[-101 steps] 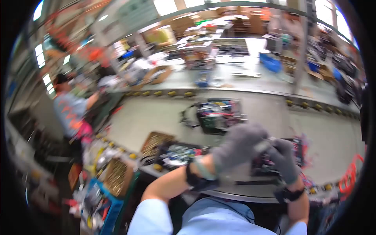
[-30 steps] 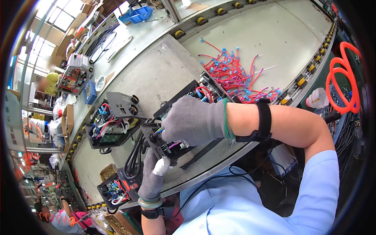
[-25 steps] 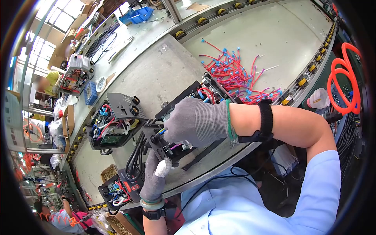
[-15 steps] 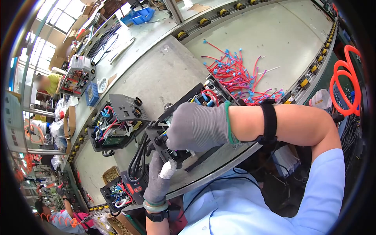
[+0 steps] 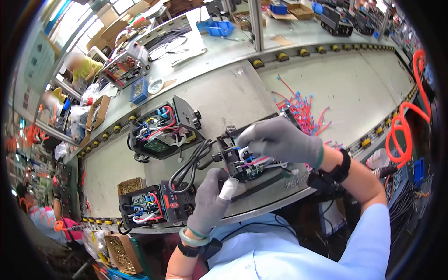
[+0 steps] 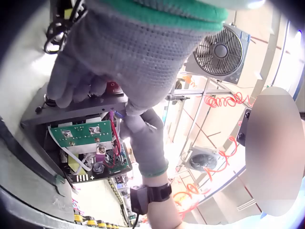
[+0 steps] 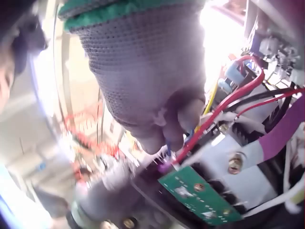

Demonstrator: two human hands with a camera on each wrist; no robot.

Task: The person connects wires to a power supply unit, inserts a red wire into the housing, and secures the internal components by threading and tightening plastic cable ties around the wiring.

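My left hand point(image 5: 210, 203), in a grey glove with white wrap round the thumb, holds the black end panel point(image 6: 78, 113) of an open machine. Its fingers lie over the panel's outer face beside a red rocker switch point(image 6: 113, 88), the thumb at the edge. Inside the black case sit a green circuit board point(image 7: 200, 193) and several coloured wires. Over the case, my gloved right hand point(image 5: 280, 140) has its fingertips bunched just behind that panel, pinching a thin blue wire point(image 7: 168, 142) close to a red wire point(image 7: 205, 136). The hand itself partly hides the wire's end.
Two more open machines point(image 5: 163, 128) point(image 5: 144, 205) stand to the left, a black cable point(image 5: 189, 165) looped between. Red wires with blue ends point(image 5: 301, 109) lie behind the right hand. A coiled orange hose point(image 5: 401, 135) hangs at right; a box of brass parts point(image 5: 123, 254) stands lower left.
From 3.4 seconds ago, both hands have come from being raised together to the open machine. In the last half second the head view swung, and the right hand shifted right, uncovering more wiring.
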